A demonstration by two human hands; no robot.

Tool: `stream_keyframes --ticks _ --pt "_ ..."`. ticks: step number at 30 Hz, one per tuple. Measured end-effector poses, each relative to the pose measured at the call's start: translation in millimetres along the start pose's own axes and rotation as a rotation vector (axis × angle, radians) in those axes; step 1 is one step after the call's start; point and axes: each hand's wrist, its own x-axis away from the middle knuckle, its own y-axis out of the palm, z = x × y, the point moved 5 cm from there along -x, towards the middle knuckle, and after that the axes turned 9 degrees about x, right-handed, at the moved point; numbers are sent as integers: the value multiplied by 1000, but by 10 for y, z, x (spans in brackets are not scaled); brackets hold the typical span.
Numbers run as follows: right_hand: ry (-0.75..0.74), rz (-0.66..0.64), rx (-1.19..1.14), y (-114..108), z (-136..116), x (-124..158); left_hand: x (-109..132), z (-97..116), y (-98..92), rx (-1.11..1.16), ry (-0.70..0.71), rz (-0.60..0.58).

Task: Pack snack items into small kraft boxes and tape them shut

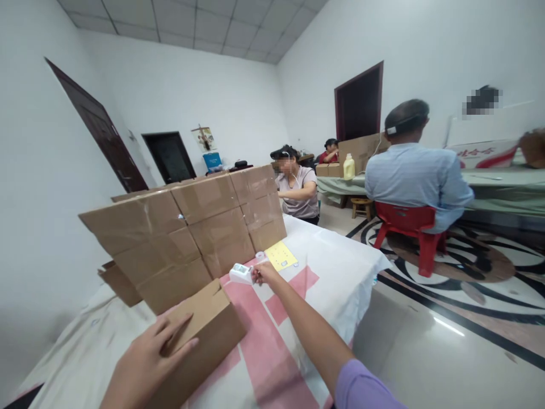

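Note:
My left hand (153, 349) rests on the top of a closed brown cardboard box (208, 335), its fingers apart. The box lies on the table close to me. Farther out, my right hand (264, 274) has its fingers curled in against the right end of a small white box-shaped object (240, 274). What those fingers grip is too small to make out. Just behind that hand are a small roll of clear tape (260, 256) and a yellow sheet (281, 255) with small marks on it.
A wall of taped cardboard boxes (213, 227) stands along the table's far left side. The table has a white and pink cloth (336, 250). A person (298, 187) sits beyond the boxes. Another person (413, 159) sits on a red chair (404, 218) at the right.

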Motion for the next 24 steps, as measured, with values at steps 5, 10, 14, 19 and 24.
stream_keyframes --ticks 5,10,14,19,24 --pt "1 -1 -3 36 -19 46 -58 54 -5 4 -6 -25" --pt "5 16 -27 86 21 67 -5 89 3 16 4 0" --pt "-8 50 -48 127 72 98 7 83 4 -3 -18 16" --pt "-71 82 -91 136 77 212 -21 52 20 30 -18 20" --pt "-118 113 -150 100 41 290 -17 26 33 48 -13 13"
